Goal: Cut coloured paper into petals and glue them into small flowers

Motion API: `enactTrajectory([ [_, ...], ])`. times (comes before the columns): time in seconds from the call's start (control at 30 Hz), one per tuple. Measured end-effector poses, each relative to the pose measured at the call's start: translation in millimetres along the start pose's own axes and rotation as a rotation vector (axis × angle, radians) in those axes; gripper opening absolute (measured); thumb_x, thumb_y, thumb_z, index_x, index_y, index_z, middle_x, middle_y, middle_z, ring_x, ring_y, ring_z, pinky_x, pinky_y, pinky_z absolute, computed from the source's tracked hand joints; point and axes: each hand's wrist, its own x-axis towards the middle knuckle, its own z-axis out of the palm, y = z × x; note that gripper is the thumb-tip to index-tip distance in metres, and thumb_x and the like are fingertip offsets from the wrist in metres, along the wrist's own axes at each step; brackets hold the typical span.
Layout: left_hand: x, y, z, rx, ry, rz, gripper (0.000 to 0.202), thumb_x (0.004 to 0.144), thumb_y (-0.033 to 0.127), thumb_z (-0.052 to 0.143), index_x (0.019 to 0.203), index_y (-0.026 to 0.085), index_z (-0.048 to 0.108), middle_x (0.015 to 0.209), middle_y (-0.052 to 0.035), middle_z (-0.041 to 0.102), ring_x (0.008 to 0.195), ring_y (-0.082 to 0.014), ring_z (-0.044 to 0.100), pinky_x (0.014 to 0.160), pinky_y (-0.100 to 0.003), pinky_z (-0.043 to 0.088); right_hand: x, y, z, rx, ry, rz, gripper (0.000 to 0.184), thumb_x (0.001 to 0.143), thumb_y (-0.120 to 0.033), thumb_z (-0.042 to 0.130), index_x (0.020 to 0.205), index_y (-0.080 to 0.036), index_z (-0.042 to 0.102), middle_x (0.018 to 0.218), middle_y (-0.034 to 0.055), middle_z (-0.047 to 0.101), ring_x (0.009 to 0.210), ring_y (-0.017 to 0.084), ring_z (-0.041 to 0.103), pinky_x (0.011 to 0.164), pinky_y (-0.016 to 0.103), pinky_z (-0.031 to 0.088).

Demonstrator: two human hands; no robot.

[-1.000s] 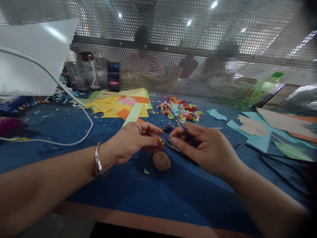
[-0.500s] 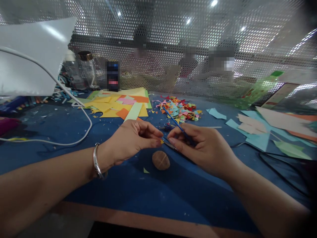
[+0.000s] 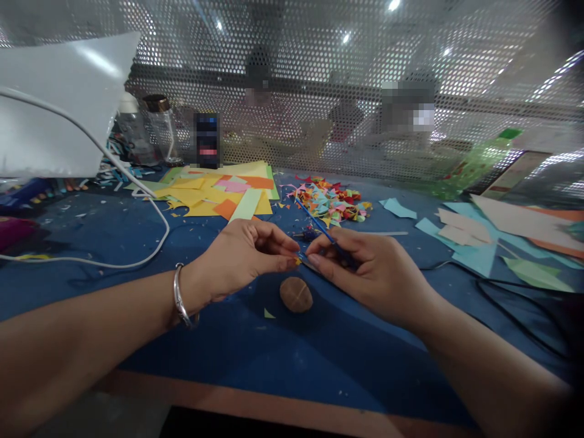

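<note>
My left hand [image 3: 255, 249], with a silver bangle at the wrist, pinches a tiny yellow paper piece [image 3: 298, 261] between thumb and fingertips. Facing it, my right hand [image 3: 369, 267] is closed round a thin blue stick-like tool [image 3: 319, 224] that slants up and to the left. A narrow metal tip [image 3: 308, 263] shows below its fingers, close to the yellow piece; whether it belongs to the blue tool I cannot tell. On the blue tabletop just below both hands lies a brown, stone-like lump [image 3: 296, 295] with a pale cross line on it.
Colourful paper scraps [image 3: 335, 201] are heaped behind my hands, beside yellow sheets [image 3: 201, 198]. A glue-gun-like object [image 3: 308, 234] lies behind the fingers. Blue and pale paper [image 3: 483, 249] and black cables [image 3: 515, 316] spread at right. A white cable [image 3: 159, 243] loops at left.
My right hand and the blue tool have shifted very slightly left. The left hand keeps its pinch almost in place, and the brown lump has not moved.
</note>
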Motion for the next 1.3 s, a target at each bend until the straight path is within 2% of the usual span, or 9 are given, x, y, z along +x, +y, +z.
enactTrajectory([
  [0.13,1.7,-2.3,0.7,-0.086,0.015,-0.022,0.019,0.065,0.005,0.081,0.082,0.011,0.073,0.069,-0.0018,0.074,0.067,-0.0098,0.068,0.072,-0.022,0.053,1.1,-1.4,1.1,-0.012,0.014,-0.034,0.018,0.093,-0.03,0.056,0.084,-0.018,0.065,0.071,0.0,0.062,0.059,0.011,0.053,0.056,0.022,0.043],
  [0.33,0.5,-6.0,0.7,-0.203,0.001,-0.055,0.02,0.066,0.003,0.079,0.084,0.01,0.074,0.07,-0.0007,0.073,0.068,-0.0076,0.067,0.075,-0.021,0.051,2.9,-3.5,-1.0,-0.099,0.076,-0.096,0.034,0.098,-0.034,0.048,0.07,-0.018,0.06,0.063,-0.0006,0.054,0.056,0.011,0.05,0.054,0.023,0.04],
  [0.53,-0.7,-4.5,2.6,-0.223,-0.022,-0.06,0.02,0.064,0.007,0.083,0.081,0.01,0.073,0.07,-0.0021,0.073,0.066,-0.0084,0.066,0.074,-0.022,0.05,1.6,-4.5,2.1,-0.039,0.03,-0.072,0.017,0.094,-0.029,0.056,0.086,-0.019,0.066,0.074,0.0005,0.066,0.062,0.012,0.056,0.058,0.022,0.043],
  [0.6,-1.0,-4.0,2.7,-0.231,-0.024,-0.057,0.019,0.064,0.006,0.082,0.08,0.01,0.073,0.071,-0.0019,0.073,0.067,-0.0086,0.066,0.075,-0.022,0.05,1.1,-4.7,2.5,-0.052,0.042,-0.078,0.019,0.094,-0.03,0.055,0.083,-0.019,0.065,0.07,-0.0003,0.063,0.059,0.011,0.053,0.055,0.022,0.042],
  [0.73,-1.1,-3.8,2.6,-0.247,-0.002,-0.067,0.018,0.064,0.003,0.08,0.079,0.011,0.074,0.068,-0.0003,0.071,0.067,-0.0082,0.066,0.077,-0.023,0.05,0.2,-3.8,1.9,-0.074,0.112,-0.084,0.036,0.098,-0.034,0.048,0.069,-0.018,0.061,0.058,-0.0025,0.05,0.052,0.01,0.045,0.052,0.023,0.039],
  [0.9,0.9,-4.1,2.0,-0.24,0.011,-0.085,0.019,0.064,0.002,0.079,0.08,0.011,0.075,0.069,-0.0004,0.072,0.068,-0.0078,0.066,0.079,-0.022,0.05,-0.9,-3.4,-0.1,0.024,0.173,-0.041,0.037,0.101,-0.038,0.043,0.081,-0.019,0.068,0.057,-0.0041,0.048,0.048,0.009,0.046,0.049,0.023,0.037],
  [1.0,1.2,-3.3,1.5,-0.236,0.018,-0.1,0.017,0.066,0.002,0.078,0.08,0.01,0.075,0.071,-0.001,0.072,0.069,-0.0082,0.066,0.077,-0.021,0.051,-0.4,-4.4,-1.8,-0.04,0.215,-0.062,0.038,0.101,-0.038,0.044,0.08,-0.018,0.069,0.059,-0.0029,0.049,0.051,0.01,0.047,0.051,0.023,0.038],
  [1.13,0.2,-1.2,1.4,-0.227,0.015,-0.113,0.011,0.069,0.007,0.078,0.079,0.009,0.074,0.073,-0.0035,0.073,0.069,-0.0108,0.068,0.073,-0.024,0.054,1.3,-4.2,-2.0,-0.092,0.194,-0.069,0.042,0.1,-0.041,0.044,0.077,-0.017,0.069,0.055,-0.0031,0.044,0.05,0.011,0.045,0.05,0.025,0.038],
  [1.3,0.2,-0.8,1.1,-0.237,-0.011,-0.102,0.012,0.07,0.007,0.079,0.078,0.01,0.072,0.072,-0.005,0.074,0.069,-0.0121,0.069,0.071,-0.024,0.055,2.5,-1.5,-0.3,-0.118,0.123,-0.103,0.045,0.101,-0.045,0.042,0.075,-0.018,0.067,0.057,-0.0009,0.052,0.052,0.012,0.048,0.052,0.026,0.039],
])
